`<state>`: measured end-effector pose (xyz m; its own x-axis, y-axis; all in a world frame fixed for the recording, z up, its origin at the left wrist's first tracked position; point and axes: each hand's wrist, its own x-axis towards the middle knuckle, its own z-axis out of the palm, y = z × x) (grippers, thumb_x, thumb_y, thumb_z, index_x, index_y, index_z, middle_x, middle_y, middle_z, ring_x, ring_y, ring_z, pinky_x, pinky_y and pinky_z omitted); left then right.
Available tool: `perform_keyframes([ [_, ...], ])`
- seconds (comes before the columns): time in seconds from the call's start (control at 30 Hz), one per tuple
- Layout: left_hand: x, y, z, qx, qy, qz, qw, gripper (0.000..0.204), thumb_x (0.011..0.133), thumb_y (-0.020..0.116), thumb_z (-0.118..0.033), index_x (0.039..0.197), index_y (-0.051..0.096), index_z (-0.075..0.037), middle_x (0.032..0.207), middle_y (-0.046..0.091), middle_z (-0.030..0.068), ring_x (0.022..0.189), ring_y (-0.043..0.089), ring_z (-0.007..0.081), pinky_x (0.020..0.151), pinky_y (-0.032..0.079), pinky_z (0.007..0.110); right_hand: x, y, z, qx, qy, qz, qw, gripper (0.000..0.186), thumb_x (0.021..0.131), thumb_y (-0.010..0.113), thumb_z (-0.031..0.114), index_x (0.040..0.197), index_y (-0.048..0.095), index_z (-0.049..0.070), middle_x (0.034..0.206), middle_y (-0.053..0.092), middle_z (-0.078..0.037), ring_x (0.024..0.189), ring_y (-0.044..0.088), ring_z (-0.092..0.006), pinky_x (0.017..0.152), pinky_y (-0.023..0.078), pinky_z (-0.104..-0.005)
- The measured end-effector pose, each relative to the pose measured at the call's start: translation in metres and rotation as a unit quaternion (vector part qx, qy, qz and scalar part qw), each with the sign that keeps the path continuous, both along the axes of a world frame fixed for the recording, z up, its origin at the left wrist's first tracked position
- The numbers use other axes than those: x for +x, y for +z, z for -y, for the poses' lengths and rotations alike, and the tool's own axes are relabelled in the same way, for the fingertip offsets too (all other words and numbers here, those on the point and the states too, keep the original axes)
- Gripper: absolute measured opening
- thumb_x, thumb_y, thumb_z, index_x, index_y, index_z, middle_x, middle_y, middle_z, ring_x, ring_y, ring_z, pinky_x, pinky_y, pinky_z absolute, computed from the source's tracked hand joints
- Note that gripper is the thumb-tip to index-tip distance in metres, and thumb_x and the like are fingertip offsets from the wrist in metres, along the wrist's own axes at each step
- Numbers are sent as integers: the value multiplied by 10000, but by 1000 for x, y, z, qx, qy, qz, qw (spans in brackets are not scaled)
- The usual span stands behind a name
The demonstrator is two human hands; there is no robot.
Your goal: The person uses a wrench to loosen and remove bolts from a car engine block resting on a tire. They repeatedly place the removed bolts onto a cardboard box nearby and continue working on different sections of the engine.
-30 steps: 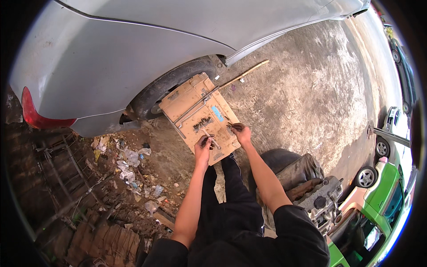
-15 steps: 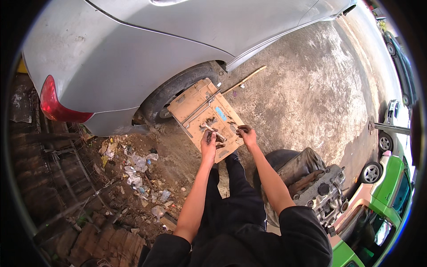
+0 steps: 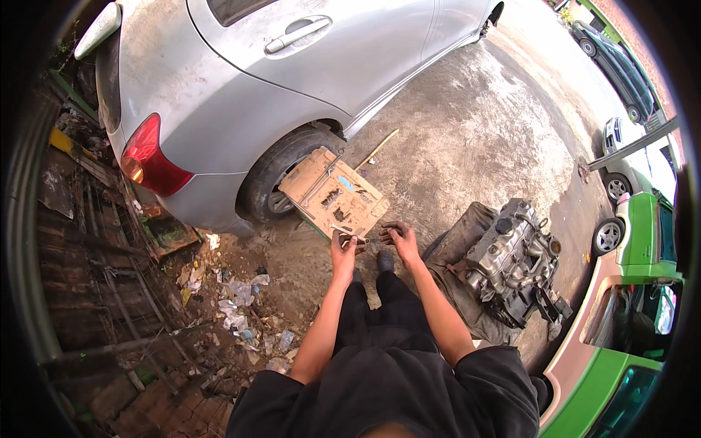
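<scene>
My left hand (image 3: 342, 254) is closed on a slim, pale metal rod-shaped tool (image 3: 350, 233), whose exact kind is too small to make out. Its far end points toward my right hand (image 3: 401, 241), which is held just beside it with bent, parted fingers and nothing visible in them. The fingertips of both hands are blackened. Beyond them a brown cardboard sheet (image 3: 358, 201) with dark smudges and a blue patch lies by the car's rear wheel (image 3: 281, 191). Along the cardboard's left side lies a long thin metal bar (image 3: 321, 182).
A silver car (image 3: 241, 95) stands ahead. A wooden stick (image 3: 377, 149) lies past the cardboard. To my right sits an engine (image 3: 507, 252) on dark sheeting; farther right are a green-and-pink vehicle (image 3: 621, 306) and a slanting post (image 3: 635, 150). Litter (image 3: 235, 299) and rusty scrap (image 3: 109, 270) cover the left.
The view has tilted up and shows more of the car and engine. My hands, over the cardboard before, are now at its near edge, with the rod-shaped tool still in my left hand.
</scene>
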<state>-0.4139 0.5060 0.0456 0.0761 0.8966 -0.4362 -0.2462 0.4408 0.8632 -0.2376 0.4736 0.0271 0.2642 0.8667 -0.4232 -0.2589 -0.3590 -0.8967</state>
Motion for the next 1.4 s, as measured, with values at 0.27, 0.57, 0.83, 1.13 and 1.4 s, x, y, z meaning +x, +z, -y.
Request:
perform_keyframes([
  [0.27, 10, 19, 90, 15, -4, -59, 998, 647, 925, 675, -62, 1461, 328, 40, 1154, 610, 153, 1008, 601, 215, 852, 498, 331, 18, 15, 96, 24, 11, -5, 1000, 242, 988, 497, 99, 1146, 628, -29, 957, 699, -120, 834, 680, -188, 728, 534, -309],
  [0.57, 63, 29, 221, 72, 115, 31, 990, 617, 882, 713, -23, 1410, 393, -32, 1143, 600, 120, 971, 600, 198, 847, 489, 329, 88, 16, 212, 59, 121, -10, 991, 248, 990, 491, 106, 1140, 632, -32, 958, 706, -114, 811, 683, -187, 735, 533, -307],
  [0.83, 118, 46, 359, 86, 132, 54, 986, 431, 875, 684, 60, 1248, 483, -24, 1053, 570, 51, 968, 571, 142, 826, 496, 287, 174, 31, 335, -2, 144, 17, 989, 242, 986, 496, 114, 1123, 649, -13, 906, 711, -110, 788, 681, -175, 714, 533, -302],
  [1.13, 154, 36, 474, 112, 137, 33, 984, 467, 880, 674, 60, 1292, 463, -6, 1117, 571, 63, 976, 574, 152, 853, 493, 293, 233, 27, 404, 39, 157, 14, 987, 238, 1003, 484, 126, 1153, 620, 0, 940, 715, -115, 779, 680, -163, 718, 527, -288],
  [1.4, 209, 24, 569, 100, 246, 41, 963, 403, 870, 708, 46, 1219, 519, -21, 1092, 595, 58, 931, 595, 134, 812, 514, 278, 303, 28, 457, 52, 217, 144, 964, 217, 998, 504, 101, 1112, 632, -33, 928, 704, -111, 805, 672, -169, 710, 518, -274],
])
